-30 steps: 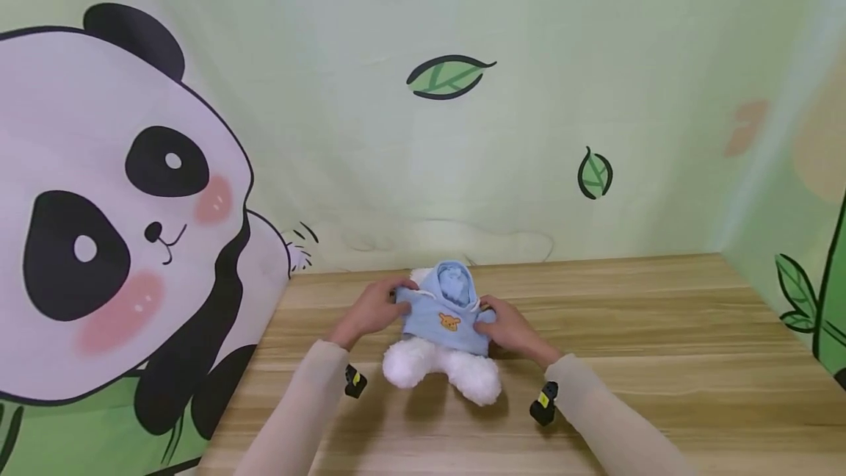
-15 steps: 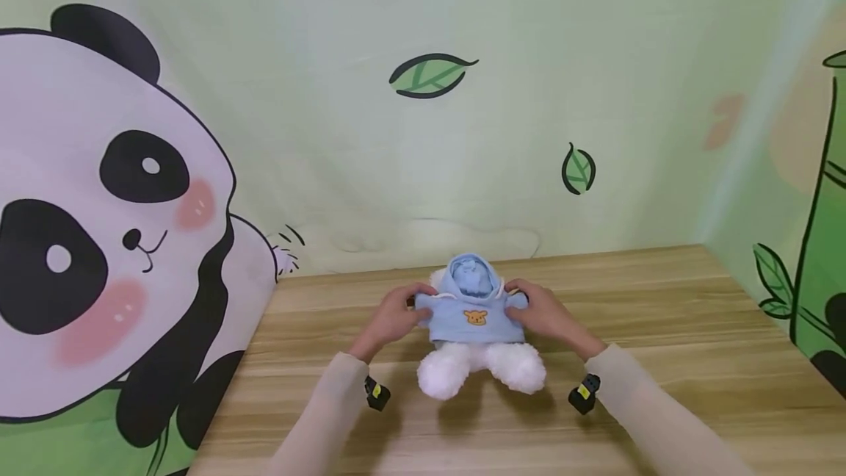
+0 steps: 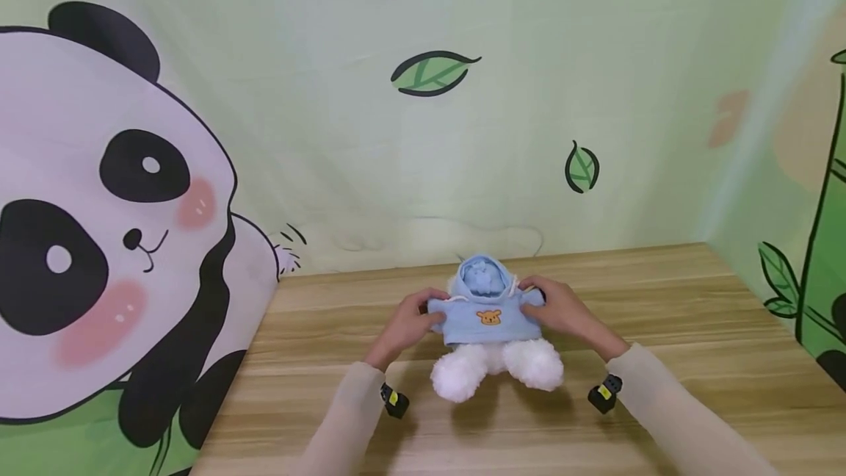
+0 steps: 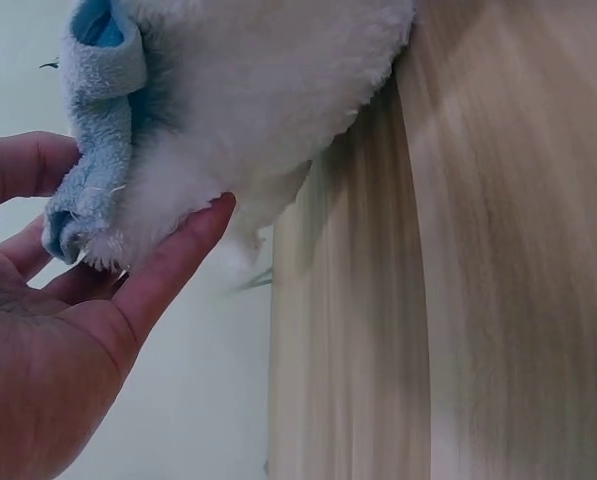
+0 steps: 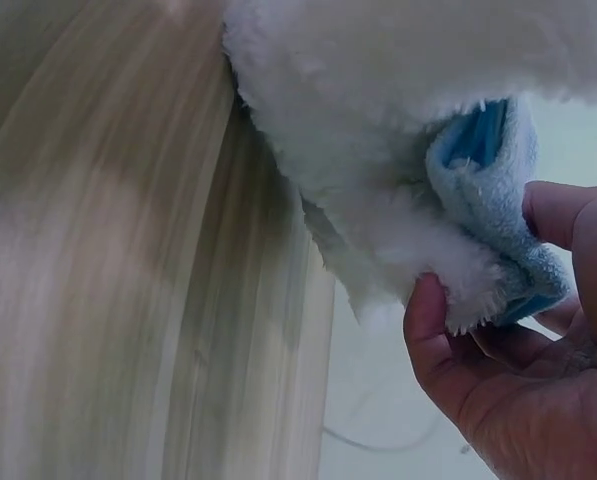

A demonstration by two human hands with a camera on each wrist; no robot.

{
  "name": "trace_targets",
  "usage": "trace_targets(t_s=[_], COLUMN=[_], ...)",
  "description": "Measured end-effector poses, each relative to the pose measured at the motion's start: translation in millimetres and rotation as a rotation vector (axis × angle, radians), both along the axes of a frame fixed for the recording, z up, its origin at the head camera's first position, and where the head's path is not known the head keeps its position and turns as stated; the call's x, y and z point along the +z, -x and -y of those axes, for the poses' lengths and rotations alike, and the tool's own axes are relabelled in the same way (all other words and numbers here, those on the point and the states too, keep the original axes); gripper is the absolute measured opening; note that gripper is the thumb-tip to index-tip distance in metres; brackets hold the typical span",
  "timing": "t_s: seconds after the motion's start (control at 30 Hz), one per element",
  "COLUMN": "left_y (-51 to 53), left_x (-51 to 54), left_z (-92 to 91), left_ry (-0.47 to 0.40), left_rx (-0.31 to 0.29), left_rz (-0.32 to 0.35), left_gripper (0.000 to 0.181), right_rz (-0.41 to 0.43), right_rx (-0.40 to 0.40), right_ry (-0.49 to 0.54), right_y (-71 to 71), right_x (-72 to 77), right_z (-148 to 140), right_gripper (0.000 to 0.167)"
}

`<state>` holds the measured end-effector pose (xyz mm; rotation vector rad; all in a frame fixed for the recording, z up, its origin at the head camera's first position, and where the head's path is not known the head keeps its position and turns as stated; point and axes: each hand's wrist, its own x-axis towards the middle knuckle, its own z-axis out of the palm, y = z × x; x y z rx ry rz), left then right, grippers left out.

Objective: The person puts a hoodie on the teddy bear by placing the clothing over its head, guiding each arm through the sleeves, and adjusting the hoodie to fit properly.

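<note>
A white fluffy plush toy (image 3: pixel 492 362) in a blue hoodie (image 3: pixel 456 322) faces me on the table, its two legs towards me. The hoodie has an orange animal patch (image 3: pixel 489 317) on the chest. Blue cloth fills the hood, and no toy face shows there. My left hand (image 3: pixel 410 325) grips the sleeve and arm on the left side. On the right side, my right hand (image 3: pixel 562 307) holds the other sleeve the same way. Each wrist view shows white fur and a blue cuff (image 4: pixel 103 65) between thumb and fingers. Fur (image 5: pixel 368 150) hides part of the fingers.
The wood-grain table (image 3: pixel 317 373) runs back to a pale green cloth wall (image 3: pixel 317 131) printed with a panda (image 3: pixel 198 263) and leaves. A second printed panel stands along the right side. Black wrist cameras (image 3: pixel 394 401) hang under both wrists.
Both hands and the plush toy have shifted to the right. The toy has turned from a slant to face me more squarely. The head view has also swung slightly. Both grips stay in place.
</note>
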<state>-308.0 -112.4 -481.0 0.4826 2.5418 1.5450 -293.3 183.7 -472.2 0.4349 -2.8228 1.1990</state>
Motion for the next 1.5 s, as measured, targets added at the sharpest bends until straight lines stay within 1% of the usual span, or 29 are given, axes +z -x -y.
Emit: trace_targets(t_s=[0.13,0.23,0.3,0.4,0.47,0.5,0.57,0.67,0.7,0.77,0.8,0.9,0.97,1.0,1.07,1.17,1.23,1.27,1.3,1.37,1.43,1.5], left_y=[0.6,1.1,0.0,-3.6,-7.4,-9.5,-15.3,-25.9,-29.5,-35.6,-37.7,-41.0,-41.3,-41.3,-41.3,-41.2,-40.9,-40.7,-40.4,-40.2,-40.3,-40.4], left_x=[-2.8,-4.2,-3.5,1.9,9.2,14.1,23.8,36.0,38.7,41.0,41.2,38.9,36.3,35.0,33.2,32.1,31.9,31.8,31.5,31.1,30.6,29.9], left_z=[-0.1,0.7,1.4,1.9,0.5,-1.0,-5.1,-12.5,-14.5,-17.4,-18.9,-20.8,-21.5,-21.8,-22.5,-24.4,-26.2,-27.2,-28.2,-29.8,-31.0,-32.1], left_ry=[0.012,0.055,0.099,0.169,0.213,0.235,0.279,0.409,0.44,0.496,0.525,0.559,0.594,0.614,0.638,0.659,0.653,0.653,0.653,0.648,0.644,0.629], left_rx=[-0.011,-0.017,-0.015,-0.006,0.0,-0.004,-0.037,-0.113,-0.146,-0.201,-0.219,-0.273,-0.292,-0.298,-0.308,-0.315,-0.314,-0.312,-0.308,-0.298,-0.285,-0.276], left_rz=[-0.005,-0.042,-0.103,-0.251,-0.351,-0.389,-0.437,-0.544,-0.564,-0.592,-0.601,-0.544,-0.544,-0.546,-0.553,-0.551,-0.549,-0.551,-0.557,-0.573,-0.586,-0.589], left_gripper=[0.027,0.027,0.031,0.04,0.044,0.044,0.039,0.031,0.03,0.029,0.029,0.031,0.03,0.029,0.027,0.024,0.023,0.022,0.021,0.02,0.019,0.019], right_rz=[0.002,-0.012,-0.019,-0.018,-0.019,-0.021,-0.024,-0.025,-0.025,-0.02,-0.019,-0.044,-0.082,-0.118,-0.215,-0.39,-0.48,-0.503,-0.506,-0.454,-0.362,-0.28], right_rx=[0.003,-0.003,-0.005,-0.001,0.005,0.006,0.009,0.011,0.015,0.018,0.018,0.018,0.011,0.005,-0.017,-0.02,0.02,0.058,0.105,0.214,0.308,0.37], right_ry=[-0.005,-0.015,-0.015,-0.011,-0.008,-0.007,-0.002,0.002,0.002,0.001,0.0,-0.016,-0.045,-0.069,-0.117,-0.167,-0.196,-0.213,-0.233,-0.267,-0.299,-0.325], right_y=[-1.2,-1.5,-1.8,-3.1,-4.3,-4.8,-6.1,-7.3,-7.5,-8.0,-8.4,-10.0,-12.1,-13.1,-14.8,-18.0,-20.6,-22.0,-23.3,-25.7,-27.0,-27.4], right_x=[-2.9,-6.1,-7.4,-7.2,-6.1,-5.4,-4.0,-3.0,-2.7,-2.2,-1.9,-0.1,1.6,2.8,5.7,12.7,17.9,20.2,22.3,26.4,29.3,31.3], right_z=[-2.4,-4.4,-5.1,-5.2,-4.9,-5.0,-4.8,-4.8,-4.9,-4.2,-3.8,-1.7,1.0,2.5,6.2,13.0,17.6,19.8,21.9,25.6,28.3,30.1], right_gripper=[0.033,0.032,0.031,0.032,0.034,0.034,0.035,0.035,0.035,0.034,0.034,0.035,0.038,0.039,0.039,0.032,0.025,0.022,0.02,0.02,0.023,0.027])
